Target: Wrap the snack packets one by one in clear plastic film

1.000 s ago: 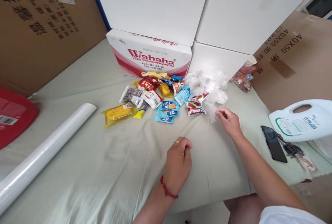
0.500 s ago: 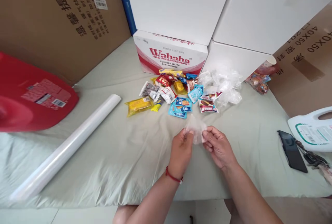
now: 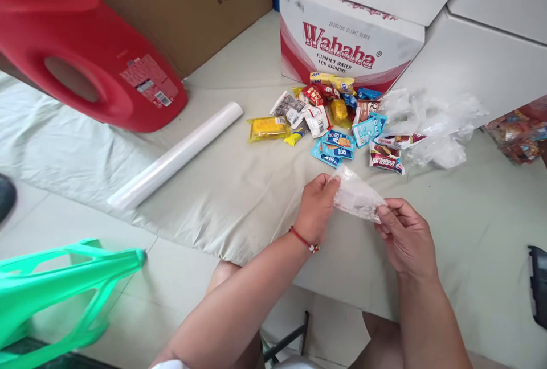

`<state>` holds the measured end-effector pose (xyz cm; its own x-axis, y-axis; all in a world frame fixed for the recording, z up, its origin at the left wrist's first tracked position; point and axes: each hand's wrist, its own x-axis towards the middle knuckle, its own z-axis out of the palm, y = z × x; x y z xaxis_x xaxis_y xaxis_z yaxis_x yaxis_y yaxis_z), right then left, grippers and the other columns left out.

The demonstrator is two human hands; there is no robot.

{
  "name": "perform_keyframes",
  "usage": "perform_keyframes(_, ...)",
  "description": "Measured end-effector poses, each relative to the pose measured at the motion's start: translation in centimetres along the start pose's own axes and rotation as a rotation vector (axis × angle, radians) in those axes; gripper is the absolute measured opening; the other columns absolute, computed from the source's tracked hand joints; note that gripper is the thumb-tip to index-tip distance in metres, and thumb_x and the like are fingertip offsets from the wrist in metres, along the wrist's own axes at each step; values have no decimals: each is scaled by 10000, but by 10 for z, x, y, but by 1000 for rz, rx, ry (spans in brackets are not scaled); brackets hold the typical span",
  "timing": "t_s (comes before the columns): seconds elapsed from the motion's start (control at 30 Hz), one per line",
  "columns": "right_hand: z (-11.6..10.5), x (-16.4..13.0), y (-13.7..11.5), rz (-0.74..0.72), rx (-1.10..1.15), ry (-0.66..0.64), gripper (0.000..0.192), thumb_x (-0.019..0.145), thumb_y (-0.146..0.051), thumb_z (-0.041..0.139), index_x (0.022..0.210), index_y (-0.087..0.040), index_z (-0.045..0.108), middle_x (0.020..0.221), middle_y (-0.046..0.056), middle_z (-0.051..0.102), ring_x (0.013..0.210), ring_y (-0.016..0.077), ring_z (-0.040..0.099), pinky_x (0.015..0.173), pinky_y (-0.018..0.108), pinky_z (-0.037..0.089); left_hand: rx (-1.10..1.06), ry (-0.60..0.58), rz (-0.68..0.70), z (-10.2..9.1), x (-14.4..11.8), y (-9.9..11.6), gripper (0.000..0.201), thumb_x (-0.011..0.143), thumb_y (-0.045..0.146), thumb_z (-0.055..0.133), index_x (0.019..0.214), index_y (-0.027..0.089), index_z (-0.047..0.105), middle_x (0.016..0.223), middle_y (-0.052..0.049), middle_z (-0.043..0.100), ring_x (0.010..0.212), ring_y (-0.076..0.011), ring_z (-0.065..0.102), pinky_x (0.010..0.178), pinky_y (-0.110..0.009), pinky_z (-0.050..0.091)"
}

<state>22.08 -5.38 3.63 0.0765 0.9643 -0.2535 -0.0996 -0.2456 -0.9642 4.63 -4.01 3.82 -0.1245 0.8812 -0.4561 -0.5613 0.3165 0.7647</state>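
A small clear plastic bag (image 3: 356,195) is stretched between my two hands above the cloth-covered table. My left hand (image 3: 318,204), with a red cord on the wrist, pinches its left end. At its right edge, my right hand (image 3: 408,235) grips it between thumb and fingers. Just beyond the bag lie blue snack packets (image 3: 335,148) and a dark red wrapped snack (image 3: 386,156). Farther left in the same pile are a yellow packaged snack (image 3: 268,128) and a white packet (image 3: 317,121). More crumpled clear bags (image 3: 444,124) lie right of the pile.
A Wahaha water carton (image 3: 350,39) stands behind the snacks. On the left are a plastic film roll (image 3: 179,155) and a large red jug (image 3: 141,84). A green stool (image 3: 72,278) stands on the floor; a black phone (image 3: 539,286) lies at the right edge.
The view has swung left and down, bringing the green stool into sight. My hands have moved farther apart, and the plastic bag is now drawn out wider between them.
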Motion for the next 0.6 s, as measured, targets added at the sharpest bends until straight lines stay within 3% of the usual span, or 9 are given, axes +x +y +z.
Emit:
perform_keyframes(0.1,-10,-1,0,25,-46,15,266,767,-439,864,827,-222,721,664,-43,515,546,71,362,490,214,311,-121,13,17,1,4,-2,376,807,402,739,664,201,455,645,60,443,595,-84,408,578,-198,366)
perform_keyframes(0.2,-19,1,1,45,-288,-51,263,821,-464,801,875,-224,706,744,-15,587,625,109,469,561,243,389,-174,3,12,4,4,-2,374,808,372,758,674,203,453,658,61,454,603,-85,424,583,-195,365)
perform_keyframes(0.3,-23,1,2,-164,-496,-38,350,847,-429,768,1144,-271,672,1122,45,665,977,201,610,840,338,518,-56,-7,70,6,0,-5,362,858,385,719,680,202,463,661,58,445,607,-90,400,583,-207,339)
perform_keyframes(0.37,-22,0,2,-372,-527,-42,522,850,-393,763,1333,-321,580,1381,64,574,1241,245,554,1027,416,492,89,-20,169,6,-2,-9,362,905,405,669,681,199,472,656,54,439,617,-96,383,589,-220,322)
perform_keyframes(0.43,-18,-3,0,-519,-584,-92,620,841,-383,777,1409,-343,531,1477,73,505,1378,273,470,1124,473,435,239,-38,271,6,-5,-13,367,937,429,632,688,198,493,647,52,442,623,-101,382,601,-230,321)
perform_keyframes(0.5,-13,-6,-1,-597,-691,-108,549,824,-388,801,1336,-336,609,1405,82,558,1346,295,490,1118,495,431,341,-72,308,6,-7,-16,375,946,466,619,701,200,521,625,53,458,606,-103,398,596,-237,332)
perform_keyframes(0.6,-8,-10,-1,-593,-734,-68,165,883,-375,746,1034,-310,733,1109,66,668,1104,272,592,993,449,483,348,-119,250,7,-8,-18,409,920,552,639,719,210,541,579,63,458,532,-99,406,532,-243,332)
